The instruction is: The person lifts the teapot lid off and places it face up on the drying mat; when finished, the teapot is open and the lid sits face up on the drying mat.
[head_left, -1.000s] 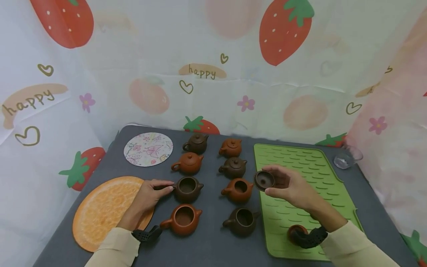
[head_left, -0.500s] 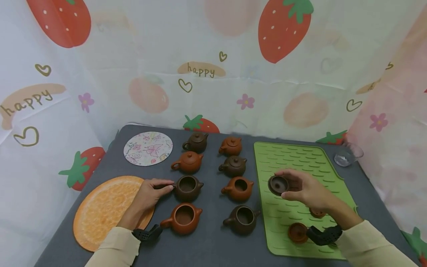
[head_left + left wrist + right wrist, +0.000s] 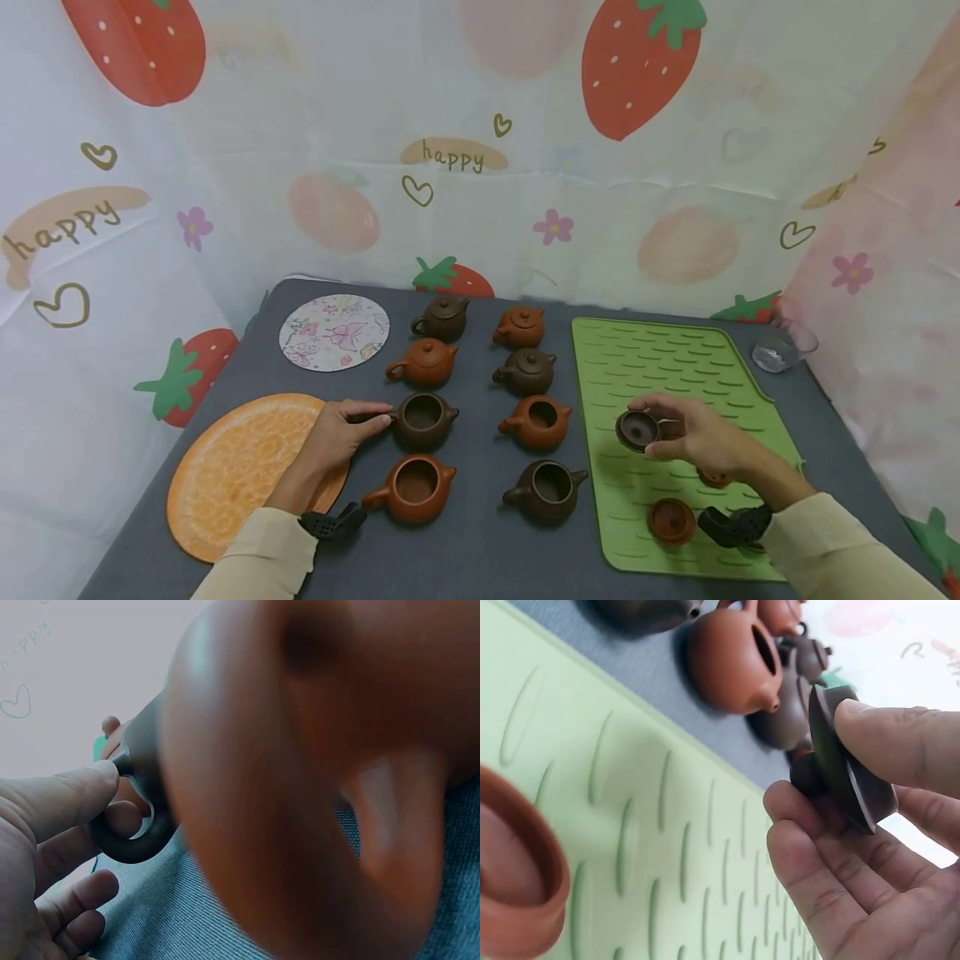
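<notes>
My left hand (image 3: 339, 437) pinches the handle of a dark brown lidless teapot (image 3: 429, 440) standing on the table; the left wrist view shows thumb and finger at the dark loop handle (image 3: 135, 851). Above the green mat, my right hand (image 3: 701, 437) holds a dark teapot lid (image 3: 637, 430) by its edge, hollow side up. In the right wrist view this lid (image 3: 847, 761) is tilted, with its knob near my fingers. A reddish-brown lid (image 3: 672, 522) lies hollow side up on the mat, and another reddish lid (image 3: 714, 478) is partly hidden by my right hand.
Lidless teapots in front include a reddish one (image 3: 416, 492), a dark one (image 3: 547, 496) and another reddish one (image 3: 536, 425). Several lidded teapots stand behind. The green mat (image 3: 652, 358) lies right, a glass pitcher (image 3: 780, 352) beyond it. Round orange (image 3: 225, 475) and floral mats (image 3: 334, 333) lie left.
My right hand has moved right and slightly toward me with the dark lid, farther over the green mat. My left hand stays at the teapot's handle.
</notes>
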Available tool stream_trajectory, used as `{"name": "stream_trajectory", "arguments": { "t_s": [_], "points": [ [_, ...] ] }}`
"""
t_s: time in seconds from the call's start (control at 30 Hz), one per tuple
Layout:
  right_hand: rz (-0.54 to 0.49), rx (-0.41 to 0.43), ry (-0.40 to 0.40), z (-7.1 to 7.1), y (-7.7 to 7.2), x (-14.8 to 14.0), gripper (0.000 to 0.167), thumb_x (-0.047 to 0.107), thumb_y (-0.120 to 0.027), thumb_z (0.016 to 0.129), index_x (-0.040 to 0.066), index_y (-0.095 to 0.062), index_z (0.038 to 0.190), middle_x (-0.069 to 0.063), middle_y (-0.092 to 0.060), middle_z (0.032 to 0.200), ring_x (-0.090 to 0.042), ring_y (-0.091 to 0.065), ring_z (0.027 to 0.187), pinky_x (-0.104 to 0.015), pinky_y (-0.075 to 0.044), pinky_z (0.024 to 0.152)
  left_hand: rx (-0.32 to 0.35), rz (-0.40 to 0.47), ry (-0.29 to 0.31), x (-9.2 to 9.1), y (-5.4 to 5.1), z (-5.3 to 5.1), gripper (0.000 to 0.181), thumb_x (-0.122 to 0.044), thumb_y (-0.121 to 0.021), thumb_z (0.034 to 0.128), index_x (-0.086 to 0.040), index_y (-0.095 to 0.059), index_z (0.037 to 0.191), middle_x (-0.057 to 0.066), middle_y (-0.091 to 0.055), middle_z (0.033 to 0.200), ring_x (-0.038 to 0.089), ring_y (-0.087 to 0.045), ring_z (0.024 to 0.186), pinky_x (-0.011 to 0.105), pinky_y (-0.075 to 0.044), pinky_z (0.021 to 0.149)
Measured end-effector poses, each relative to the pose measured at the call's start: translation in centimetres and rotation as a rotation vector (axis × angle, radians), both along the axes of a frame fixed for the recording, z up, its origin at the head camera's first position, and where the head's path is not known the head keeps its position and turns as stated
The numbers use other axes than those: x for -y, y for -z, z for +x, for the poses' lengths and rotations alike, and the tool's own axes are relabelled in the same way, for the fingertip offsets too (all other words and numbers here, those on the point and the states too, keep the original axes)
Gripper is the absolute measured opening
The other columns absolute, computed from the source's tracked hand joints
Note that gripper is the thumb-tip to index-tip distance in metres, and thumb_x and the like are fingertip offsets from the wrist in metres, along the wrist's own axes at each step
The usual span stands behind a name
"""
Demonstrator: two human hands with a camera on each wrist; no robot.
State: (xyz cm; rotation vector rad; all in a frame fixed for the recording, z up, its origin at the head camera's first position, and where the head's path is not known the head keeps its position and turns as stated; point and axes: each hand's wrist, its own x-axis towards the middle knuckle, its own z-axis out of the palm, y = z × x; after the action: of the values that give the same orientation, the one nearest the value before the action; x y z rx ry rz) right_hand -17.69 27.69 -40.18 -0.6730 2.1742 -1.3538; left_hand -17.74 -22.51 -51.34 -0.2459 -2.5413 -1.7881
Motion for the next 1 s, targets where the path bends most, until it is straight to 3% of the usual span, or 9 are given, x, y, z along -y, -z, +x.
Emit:
{"name": "stream_trajectory", "arguments": {
  "t_s": [0.13, 0.43, 0.77, 1.0],
  "points": [
    [0.019, 0.045, 0.002, -0.2, 0.6, -0.6, 0.054, 0.0, -0.066, 0.09, -0.01, -0.04, 0.136, -0.026, -0.052, 0.12, -0.038, -0.059, 0.106, -0.039, -0.053, 0.076, 0.003, 0.007, 0.003, 0.0, 0.0, 0.0, 0.021, -0.015, -0.074, 0.0875, -0.004, -0.075, 0.106, 0.009, -0.069, 0.105, 0.026, -0.061, 0.102, 0.027, -0.048, 0.082],
    [0.117, 0.06, 0.022, -0.5, 2.1, -1.8, 0.061, 0.001, -0.067, 0.089, -0.015, -0.035, 0.138, -0.03, -0.045, 0.128, -0.044, -0.053, 0.112, -0.037, -0.052, 0.077, -0.021, -0.011, 0.001, 0.0, -0.1, 0.0, 0.021, -0.014, -0.074, 0.0871, -0.003, -0.075, 0.105, 0.008, -0.07, 0.104, 0.025, -0.06, 0.101, 0.028, -0.048, 0.082],
    [0.197, 0.06, -0.014, -0.7, 3.1, -2.7, 0.053, -0.002, -0.069, 0.085, -0.013, -0.045, 0.131, -0.023, -0.056, 0.114, -0.032, -0.061, 0.091, -0.036, -0.05, 0.067, -0.018, -0.015, -0.01, 0.0, -0.1, 0.1, 0.021, -0.017, -0.074, 0.0872, -0.006, -0.076, 0.105, 0.006, -0.07, 0.102, 0.024, -0.058, 0.096, 0.031, -0.046, 0.08],
    [0.252, 0.048, -0.03, -0.6, 3.4, -2.9, 0.051, -0.004, -0.069, 0.084, -0.013, -0.047, 0.129, -0.022, -0.057, 0.11, -0.028, -0.062, 0.085, -0.035, -0.049, 0.066, -0.009, -0.015, -0.011, 0.0, 0.0, 0.1, 0.022, -0.017, -0.074, 0.0875, -0.005, -0.076, 0.106, 0.006, -0.07, 0.102, 0.024, -0.058, 0.097, 0.031, -0.046, 0.08]
  ]
}}
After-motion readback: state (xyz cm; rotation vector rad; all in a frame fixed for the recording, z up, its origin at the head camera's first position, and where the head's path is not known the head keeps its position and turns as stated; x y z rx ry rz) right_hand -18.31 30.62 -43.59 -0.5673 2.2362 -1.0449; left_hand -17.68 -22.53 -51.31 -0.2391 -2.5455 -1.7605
